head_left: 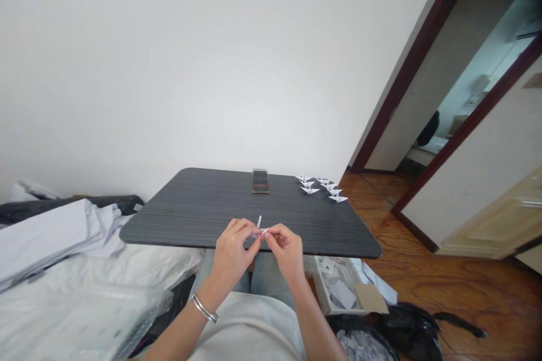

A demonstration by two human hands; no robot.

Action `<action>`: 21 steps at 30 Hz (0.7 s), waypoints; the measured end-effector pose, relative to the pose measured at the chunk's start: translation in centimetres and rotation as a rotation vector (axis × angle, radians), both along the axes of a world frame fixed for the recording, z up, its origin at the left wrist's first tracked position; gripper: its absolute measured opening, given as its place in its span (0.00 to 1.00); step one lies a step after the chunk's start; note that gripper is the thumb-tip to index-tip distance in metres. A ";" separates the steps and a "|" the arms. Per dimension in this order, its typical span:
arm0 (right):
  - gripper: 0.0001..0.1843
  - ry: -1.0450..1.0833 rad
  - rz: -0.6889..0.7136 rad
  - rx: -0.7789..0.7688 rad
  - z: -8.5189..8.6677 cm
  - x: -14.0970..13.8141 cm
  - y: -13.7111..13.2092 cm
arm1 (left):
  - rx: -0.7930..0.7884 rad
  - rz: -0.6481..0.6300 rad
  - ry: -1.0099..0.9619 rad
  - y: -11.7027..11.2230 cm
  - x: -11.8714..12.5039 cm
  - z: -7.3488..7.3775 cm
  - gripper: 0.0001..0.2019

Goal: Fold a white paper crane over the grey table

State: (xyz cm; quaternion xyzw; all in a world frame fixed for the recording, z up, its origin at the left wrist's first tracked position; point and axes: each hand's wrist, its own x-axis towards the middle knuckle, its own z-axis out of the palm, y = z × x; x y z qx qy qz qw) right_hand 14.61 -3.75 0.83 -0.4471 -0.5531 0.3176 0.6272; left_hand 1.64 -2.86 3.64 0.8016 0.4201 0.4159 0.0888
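Between my two hands, over the near edge of the dark table (pixel 203 203), is a small folded white paper piece (pixel 259 221) with a thin point sticking up. My left hand (pixel 235 245), below a silver bracelet on the wrist, pinches it from the left side. From the right, my right hand (pixel 285 248) pinches its other end between thumb and index finger. My fingertips hide much of the folded paper. Several white paper cranes (pixel 310 190) stand in two rows at the table's far right.
A phone (pixel 260 181) lies near the table's back edge, by the white wall. White paper sheets (pixel 51 237) lie on the bedding at left. At lower right are a box (pixel 334 293) with paper, a black bag (pixel 409 327) and a bag of paper scraps (pixel 364 345).
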 end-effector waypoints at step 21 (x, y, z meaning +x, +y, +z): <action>0.07 -0.114 -0.033 -0.002 0.0 0.1 -0.1 | -0.043 -0.047 -0.043 0.1 0.1 -0.1 0.09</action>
